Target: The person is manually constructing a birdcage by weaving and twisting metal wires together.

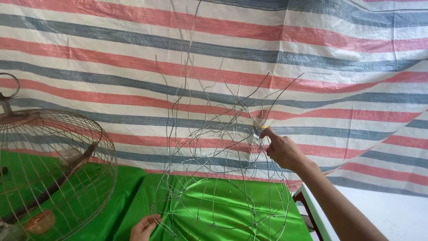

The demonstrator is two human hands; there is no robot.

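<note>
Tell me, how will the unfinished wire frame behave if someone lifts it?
The wire frame probably feels light, being thin open wire. It likely flexes and wobbles, since its loose upper wires curve unevenly. It may tip easily: the right hand and left hand both steady it.

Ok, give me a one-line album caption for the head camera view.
Two hands, right hand and left hand, work an unfinished wire cage frame over green cloth, beside a finished domed cage.

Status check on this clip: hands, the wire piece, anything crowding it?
Right hand pinching a strand high on the unfinished wire frame. Left hand gripping its lower rim. Finished wire cage stands clear to the left.
</note>
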